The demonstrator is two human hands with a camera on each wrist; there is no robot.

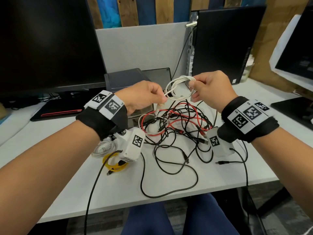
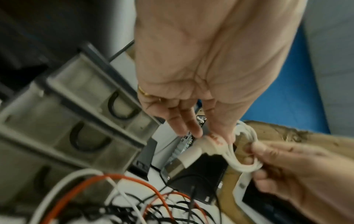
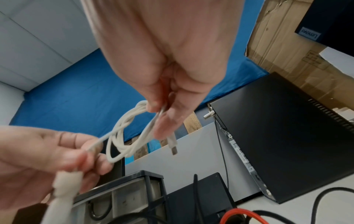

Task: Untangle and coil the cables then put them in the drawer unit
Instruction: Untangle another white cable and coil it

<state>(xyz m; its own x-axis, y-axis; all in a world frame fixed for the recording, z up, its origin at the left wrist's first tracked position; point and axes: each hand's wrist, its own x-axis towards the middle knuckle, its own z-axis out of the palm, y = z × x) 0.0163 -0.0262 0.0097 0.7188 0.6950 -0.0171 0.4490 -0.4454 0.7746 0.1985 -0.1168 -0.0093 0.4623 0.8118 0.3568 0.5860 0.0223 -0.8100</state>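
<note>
White braided cable (image 1: 179,89), part-coiled, held in the air above the desk (image 1: 220,177), between my two hands. My right hand (image 1: 211,89) pinches the gathered loops together at their right side; my left hand (image 1: 144,96) pinches the free tail near its plug, thumb against fingertips.

Step in hand, as I judge it: winding the last of the tail onto the coil. To do it well, I keep the right grip firm so the loops stay one size, feed the tail with light tension, and lay each turn flat beside the others, not crossed.

Remaining: a tangle of black and red cables (image 1: 177,126) on the desk below my hands; a coiled yellow cable (image 1: 115,164) and a pale coiled cable (image 1: 103,148) near the left edge.

Destination: grey plastic drawer unit (image 1: 128,78), behind my hands.

Views compared. Head view alone shows the tangle whole and both finished coils. Left wrist view shows the drawer fronts (image 2: 80,115) with dark handles, blurred. Right wrist view shows a second plug (image 3: 172,144) hanging below my right fingers, which the head view hides.
</note>
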